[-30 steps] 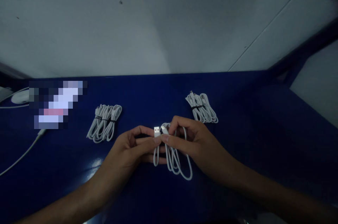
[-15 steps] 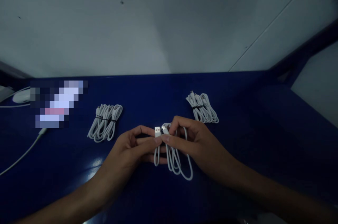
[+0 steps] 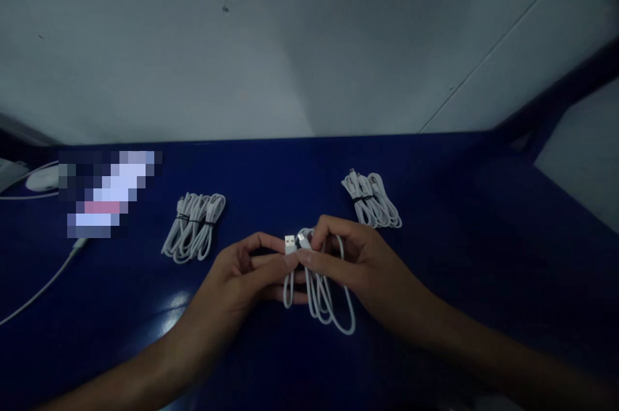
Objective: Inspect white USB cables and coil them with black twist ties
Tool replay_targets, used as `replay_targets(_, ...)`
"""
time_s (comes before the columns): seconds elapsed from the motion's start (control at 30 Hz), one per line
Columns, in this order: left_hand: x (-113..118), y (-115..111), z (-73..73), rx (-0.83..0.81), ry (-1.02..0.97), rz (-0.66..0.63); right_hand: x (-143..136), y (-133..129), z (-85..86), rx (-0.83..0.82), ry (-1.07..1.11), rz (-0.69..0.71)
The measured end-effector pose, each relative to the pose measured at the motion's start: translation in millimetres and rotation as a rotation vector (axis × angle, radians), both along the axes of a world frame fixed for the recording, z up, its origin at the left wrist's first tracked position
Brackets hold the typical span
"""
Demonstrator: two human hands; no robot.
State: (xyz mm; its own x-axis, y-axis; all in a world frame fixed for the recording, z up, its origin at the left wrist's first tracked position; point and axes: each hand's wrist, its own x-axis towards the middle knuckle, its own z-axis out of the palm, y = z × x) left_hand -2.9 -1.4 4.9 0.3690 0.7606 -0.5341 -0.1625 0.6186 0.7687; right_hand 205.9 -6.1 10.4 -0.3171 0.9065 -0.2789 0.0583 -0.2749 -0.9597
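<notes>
A white USB cable [image 3: 323,308] is gathered in loose loops between my two hands, above the blue table. My left hand [image 3: 251,272] pinches it just below the larger USB plug, which points up and away from me. Beside that plug, my right hand [image 3: 351,253] grips the smaller connector end and the coil between thumb and fingers. The loops hang down toward me under both thumbs. Parts of the coil are hidden behind the right fingers.
On the blue table [image 3: 271,185], bundles of tied white cables [image 3: 193,227] lie to the left, and more tied white cables [image 3: 371,199] lie to the right. A blurred-out bright device [image 3: 113,195] with a charging cord [image 3: 46,288] sits far left. A pale wall [image 3: 242,75] rises behind.
Both hands hold the same grip on the cable. The whole view has shifted down very slightly; nothing else has visibly moved.
</notes>
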Motion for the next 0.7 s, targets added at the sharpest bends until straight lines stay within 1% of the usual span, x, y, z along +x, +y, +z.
replay_targets(0.2, 1.8, -0.3, 3.8, -0.005, 0.012, 0.017, -0.1, 0.6, 0.9, 0.011, -0.023, -0.005)
replay_targets(0.4, 0.2, -0.9, 2.3, -0.004, 0.006, 0.011, 1.0, 1.0, -0.9, 0.012, -0.054, 0.006)
replay_targets(0.7, 2.8, 0.7, 4.6, -0.022, 0.012, 0.019, 0.0, 0.7, 1.4, 0.024, -0.047, -0.005)
